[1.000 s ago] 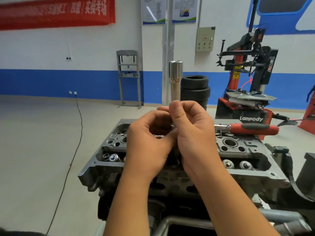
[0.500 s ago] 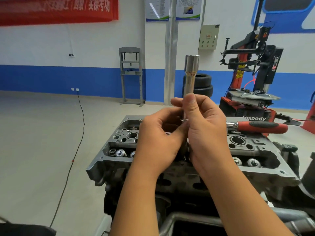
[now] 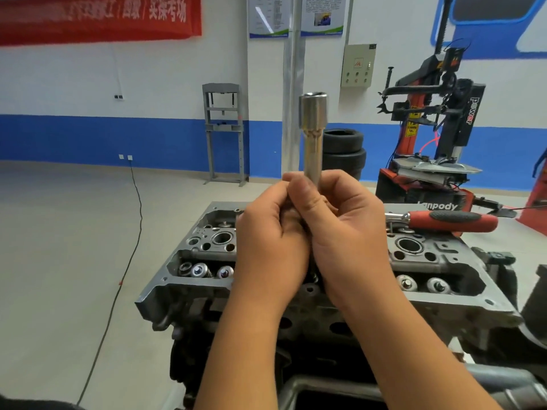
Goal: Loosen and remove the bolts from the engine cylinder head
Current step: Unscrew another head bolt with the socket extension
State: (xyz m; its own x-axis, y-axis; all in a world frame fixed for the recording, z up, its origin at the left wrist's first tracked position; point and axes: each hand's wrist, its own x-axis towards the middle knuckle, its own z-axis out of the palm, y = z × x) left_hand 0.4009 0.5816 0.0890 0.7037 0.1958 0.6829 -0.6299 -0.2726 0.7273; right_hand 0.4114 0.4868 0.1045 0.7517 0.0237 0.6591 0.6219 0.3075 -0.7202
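Note:
A grey engine cylinder head (image 3: 438, 303) stands in front of me, with valve springs showing in its recesses. Over its middle, both hands hold a long silver socket (image 3: 313, 134) that stands upright. My left hand (image 3: 270, 250) curls round its lower part, and my right hand (image 3: 349, 241) pinches the shaft from the right with thumb in front. What the socket sits on is hidden behind my fingers. A red-handled ratchet (image 3: 453, 221) lies on the head's far right edge.
A red and black tyre changer (image 3: 435, 137) stands at the back right, with stacked tyres (image 3: 343, 152) beside it. A grey press frame (image 3: 223, 131) stands against the blue-striped wall. A black cable (image 3: 130, 241) runs across the floor on the left.
Both hands have stayed on the socket. They have closed together around its shaft, and the socket now shows taller above my fingers.

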